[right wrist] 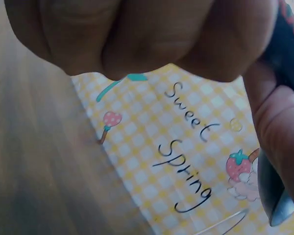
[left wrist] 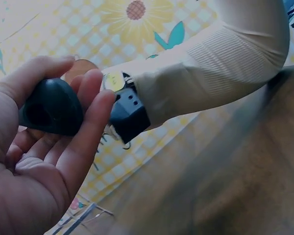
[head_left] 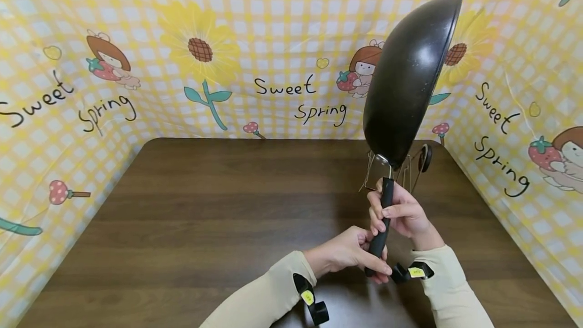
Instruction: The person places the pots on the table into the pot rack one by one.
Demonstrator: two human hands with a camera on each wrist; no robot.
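A black wok (head_left: pixel 405 75) is held up on its side above the right part of the table, its dark outer bottom facing left and its rim to the right. Its long black handle (head_left: pixel 387 192) points down. My right hand (head_left: pixel 407 214) grips the upper half of that handle, fingers curled round it. Lower down, my left hand (head_left: pixel 343 252) holds the handle's end between thumb and fingers. In the left wrist view the hollow handle end (left wrist: pixel 54 107) sits within the curled left fingers. Fingers of the right hand (right wrist: pixel 137 39) fill the top of the right wrist view.
Behind the right hand, a thin wire rack (head_left: pixel 368 171) stands on the brown wooden table (head_left: pixel 205 216), partly hidden by the wok and hand. A round black piece (head_left: pixel 425 158) shows at its right. A yellow checked cloth (head_left: pixel 273 24) surrounds the table's back and sides.
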